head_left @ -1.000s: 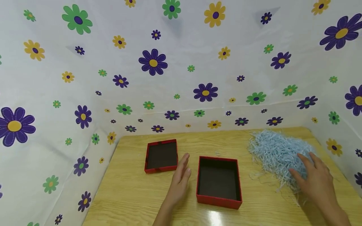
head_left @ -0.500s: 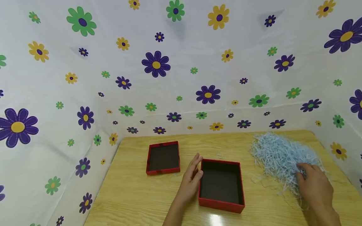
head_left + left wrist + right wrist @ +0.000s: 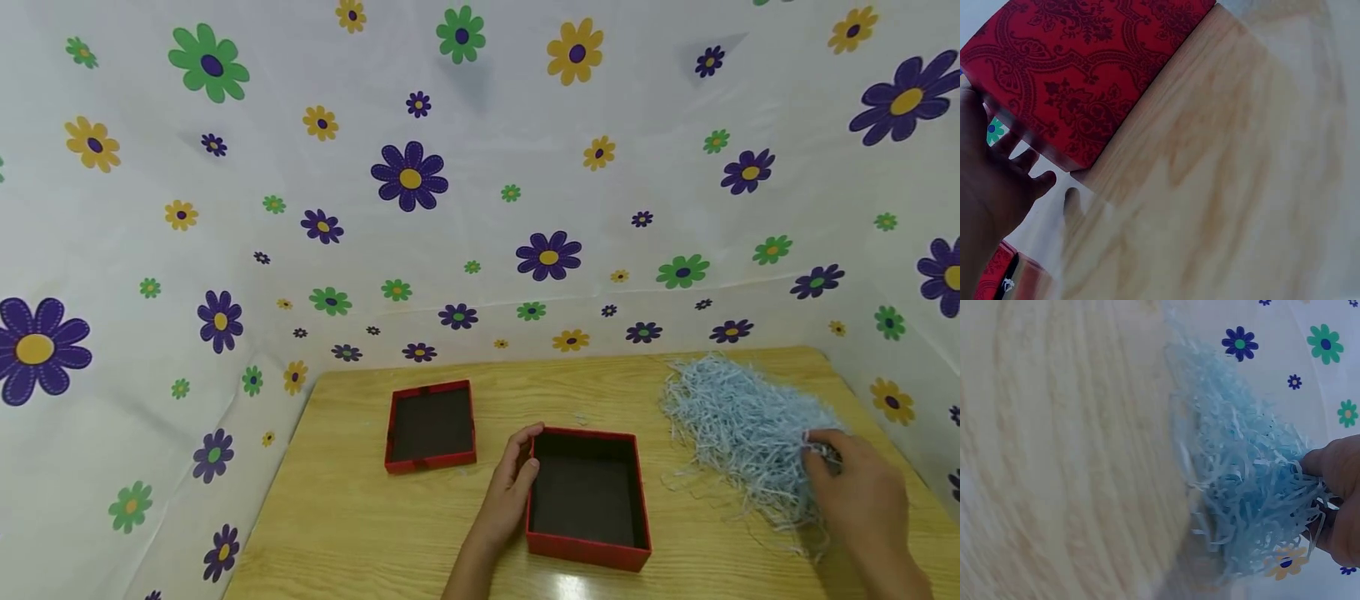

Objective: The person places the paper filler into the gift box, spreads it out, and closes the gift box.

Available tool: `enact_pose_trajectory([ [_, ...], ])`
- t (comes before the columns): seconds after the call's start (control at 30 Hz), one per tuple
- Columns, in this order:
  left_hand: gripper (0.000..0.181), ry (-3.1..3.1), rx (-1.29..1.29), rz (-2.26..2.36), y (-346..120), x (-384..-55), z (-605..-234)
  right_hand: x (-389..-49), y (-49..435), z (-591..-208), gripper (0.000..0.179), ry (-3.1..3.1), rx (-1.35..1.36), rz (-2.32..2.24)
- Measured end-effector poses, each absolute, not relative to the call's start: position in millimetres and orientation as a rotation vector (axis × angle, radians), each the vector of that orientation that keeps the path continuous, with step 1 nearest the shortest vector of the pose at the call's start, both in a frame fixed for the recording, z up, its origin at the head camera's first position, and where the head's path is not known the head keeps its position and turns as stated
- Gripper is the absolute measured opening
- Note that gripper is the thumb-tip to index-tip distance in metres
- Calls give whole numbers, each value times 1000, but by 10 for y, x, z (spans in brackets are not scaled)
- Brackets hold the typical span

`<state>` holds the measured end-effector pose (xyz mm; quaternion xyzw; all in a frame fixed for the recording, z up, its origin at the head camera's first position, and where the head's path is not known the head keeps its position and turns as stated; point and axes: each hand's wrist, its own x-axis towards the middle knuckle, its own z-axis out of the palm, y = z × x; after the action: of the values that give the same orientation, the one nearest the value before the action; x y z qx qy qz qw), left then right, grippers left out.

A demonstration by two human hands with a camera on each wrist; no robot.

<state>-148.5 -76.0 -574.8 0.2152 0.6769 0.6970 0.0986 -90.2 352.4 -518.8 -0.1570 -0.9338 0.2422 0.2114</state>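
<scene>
A square red box (image 3: 588,552) with a dark inside stands open-topped on the table. My left hand (image 3: 506,492) holds its left side, with fingers bent round the back left corner and thumb at the rim. The left wrist view shows the box's patterned red wall (image 3: 1085,75) beside that hand (image 3: 997,169). At the right lies a heap of light blue shredded paper (image 3: 742,433). My right hand (image 3: 862,492) grips strands at the heap's near right side. In the right wrist view, its thumb and fingers (image 3: 1335,462) close on the shredded paper (image 3: 1247,469).
A shallower red box lid (image 3: 431,460), dark inside, lies left of the box, farther back. Loose strands of paper (image 3: 682,479) lie between box and heap. Flower-printed white cloth (image 3: 480,167) stands behind and beside the wooden table (image 3: 352,517).
My left hand has moved right to the box, and its fingers have bent round the corner. The right hand has closed on strands of shredded paper, then shifted slightly right.
</scene>
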Motion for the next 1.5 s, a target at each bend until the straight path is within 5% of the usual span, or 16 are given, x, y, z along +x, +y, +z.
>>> enact_pose_trajectory([
  [1.5,49,1894,567,2073,-834,-1525,-5813,-1074,3305,-3565,25,-2285,-90,833],
])
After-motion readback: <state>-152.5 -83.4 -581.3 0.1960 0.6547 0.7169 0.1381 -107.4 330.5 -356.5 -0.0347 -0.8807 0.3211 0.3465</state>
